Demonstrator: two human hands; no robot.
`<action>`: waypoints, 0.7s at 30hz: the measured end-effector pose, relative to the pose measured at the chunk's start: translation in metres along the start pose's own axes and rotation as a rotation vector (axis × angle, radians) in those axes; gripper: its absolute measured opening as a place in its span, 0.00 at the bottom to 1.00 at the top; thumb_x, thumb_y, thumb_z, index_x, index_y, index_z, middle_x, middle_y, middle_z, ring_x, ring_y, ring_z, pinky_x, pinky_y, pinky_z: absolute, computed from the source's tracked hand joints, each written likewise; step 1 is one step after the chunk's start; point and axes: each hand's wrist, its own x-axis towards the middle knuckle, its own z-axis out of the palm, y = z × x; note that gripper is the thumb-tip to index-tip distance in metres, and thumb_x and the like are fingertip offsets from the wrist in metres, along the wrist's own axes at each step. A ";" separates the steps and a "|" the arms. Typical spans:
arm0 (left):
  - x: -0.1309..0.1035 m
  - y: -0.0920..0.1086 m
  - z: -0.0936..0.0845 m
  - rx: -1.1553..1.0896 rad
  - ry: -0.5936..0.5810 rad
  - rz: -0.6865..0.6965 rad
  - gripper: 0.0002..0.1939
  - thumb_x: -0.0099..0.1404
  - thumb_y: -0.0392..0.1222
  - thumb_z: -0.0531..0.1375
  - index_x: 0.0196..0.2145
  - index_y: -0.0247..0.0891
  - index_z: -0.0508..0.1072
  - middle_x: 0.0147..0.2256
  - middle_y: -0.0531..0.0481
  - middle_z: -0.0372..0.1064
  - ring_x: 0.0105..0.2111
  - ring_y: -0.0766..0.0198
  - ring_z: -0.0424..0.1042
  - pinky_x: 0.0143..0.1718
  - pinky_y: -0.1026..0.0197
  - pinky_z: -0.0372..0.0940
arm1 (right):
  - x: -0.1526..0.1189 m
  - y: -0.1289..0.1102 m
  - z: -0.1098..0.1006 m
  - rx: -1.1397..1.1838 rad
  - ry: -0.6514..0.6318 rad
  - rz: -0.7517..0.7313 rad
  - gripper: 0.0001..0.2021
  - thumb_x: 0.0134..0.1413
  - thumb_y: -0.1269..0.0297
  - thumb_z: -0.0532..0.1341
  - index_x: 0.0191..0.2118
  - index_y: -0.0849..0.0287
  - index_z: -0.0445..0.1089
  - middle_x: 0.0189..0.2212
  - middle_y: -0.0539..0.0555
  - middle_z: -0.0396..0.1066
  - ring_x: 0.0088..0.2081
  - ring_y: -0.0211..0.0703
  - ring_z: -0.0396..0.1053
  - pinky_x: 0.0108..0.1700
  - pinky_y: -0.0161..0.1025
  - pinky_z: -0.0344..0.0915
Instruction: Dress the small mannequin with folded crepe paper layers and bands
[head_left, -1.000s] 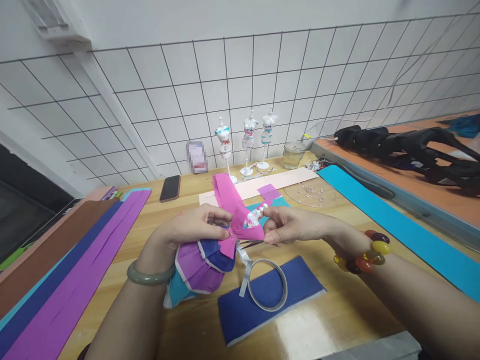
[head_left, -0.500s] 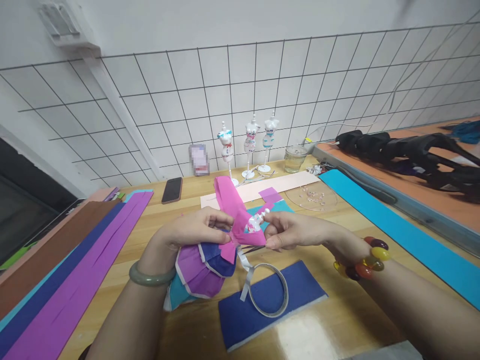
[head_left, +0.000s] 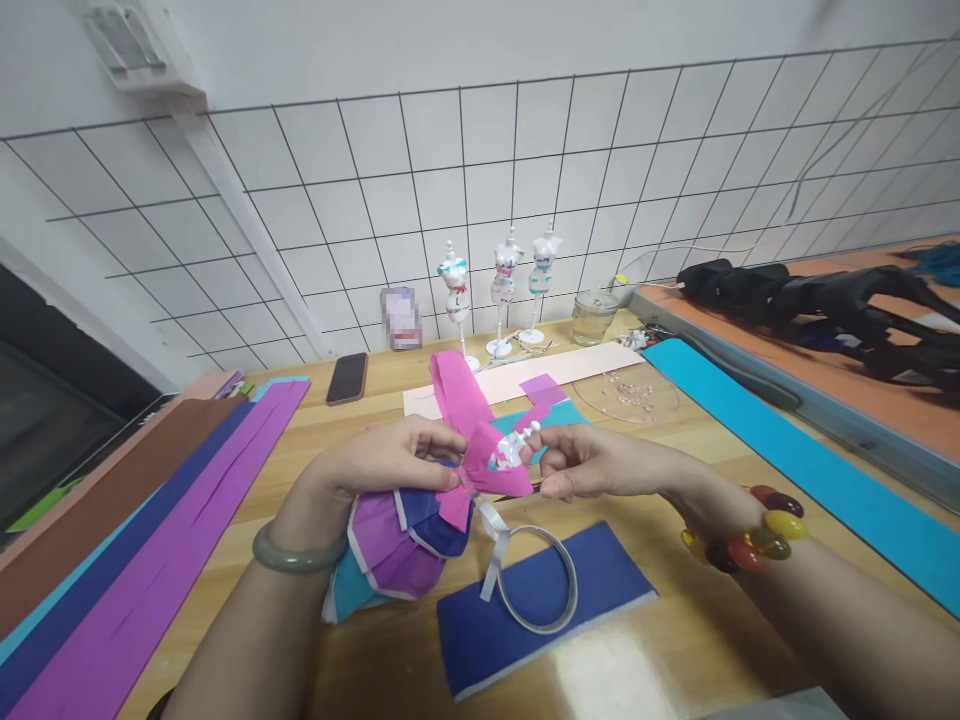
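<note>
My left hand [head_left: 397, 455] is closed around the waist of a small dress-form mannequin [head_left: 511, 447], its thumb pressing the gathered pink paper. The form is tilted, its white neck pointing right. A paper dress covers it: a pink crepe-paper bodice [head_left: 484, 455] with a long strip [head_left: 459, 388] standing up at the back, and a layered skirt [head_left: 409, 555] in blue, purple and turquoise with white edges. My right hand [head_left: 581, 462] is beside the neck, fingers curled, thumb apart from the bodice's pink edge. Thin dark tips [head_left: 517, 492] show below the bodice; their kind is unclear.
A roll of double-sided tape [head_left: 538, 580] lies on a folded blue paper piece [head_left: 600, 560]. Three bare mannequins [head_left: 501, 285] stand at the back near a glass [head_left: 595, 318] and phone [head_left: 347, 379]. Paper strips [head_left: 187, 540] lie left, a turquoise one [head_left: 787, 450] right.
My right fingers have come slightly away from the bodice's pink edge, moving right. My left hand keeps its hold on the dressed mannequin. The view has shifted a little.
</note>
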 end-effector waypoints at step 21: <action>-0.010 0.044 -0.011 0.186 0.033 -0.213 0.14 0.57 0.38 0.60 0.43 0.39 0.75 0.38 0.51 0.74 0.37 0.64 0.72 0.40 0.63 0.64 | 0.020 0.009 -0.015 -0.019 -0.073 -0.021 0.21 0.44 0.51 0.68 0.42 0.60 0.73 0.22 0.46 0.65 0.19 0.28 0.49 0.21 0.31 0.43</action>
